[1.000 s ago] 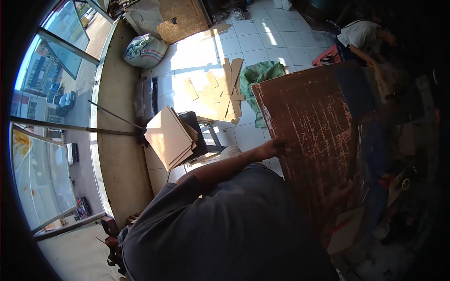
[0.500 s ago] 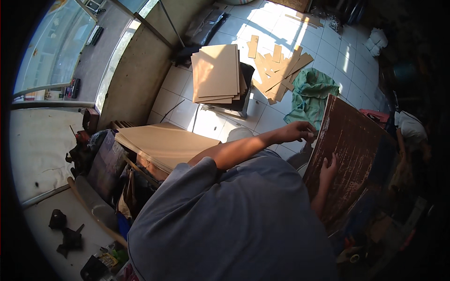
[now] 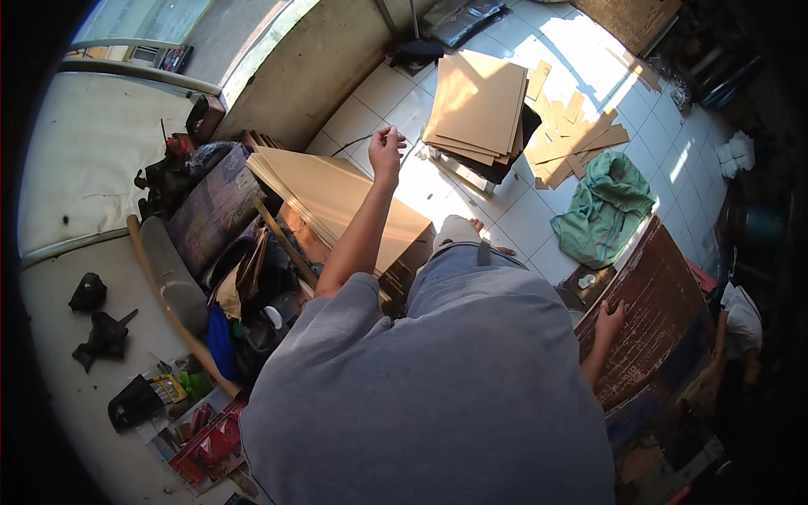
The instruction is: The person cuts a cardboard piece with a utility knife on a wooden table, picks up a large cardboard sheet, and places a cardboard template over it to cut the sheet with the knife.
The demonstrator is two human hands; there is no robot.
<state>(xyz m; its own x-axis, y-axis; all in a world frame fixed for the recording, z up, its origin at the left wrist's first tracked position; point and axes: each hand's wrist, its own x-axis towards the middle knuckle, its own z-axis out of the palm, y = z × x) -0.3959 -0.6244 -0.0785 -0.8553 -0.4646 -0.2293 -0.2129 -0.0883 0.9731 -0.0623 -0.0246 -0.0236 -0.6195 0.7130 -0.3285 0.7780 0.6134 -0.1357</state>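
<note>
The person's left hand (image 3: pixel 386 147) is raised out over the tiled floor (image 3: pixel 513 220), fingers curled together in a loose grip — whether anything thin is pinched in it I cannot tell. It hangs above the near stack of tan boards (image 3: pixel 341 202) leaning by the cluttered bench (image 3: pixel 80 396). The right hand (image 3: pixel 608 321) lies flat, fingers spread apart, on a dark, worn brown panel (image 3: pixel 652 307) standing at the person's right side. Farther off, a second pile of tan boards (image 3: pixel 476 105) rests on a dark stand, with cut offcuts (image 3: pixel 572 135) and a green cloth (image 3: pixel 608 206) on the tiles beside it.
</note>
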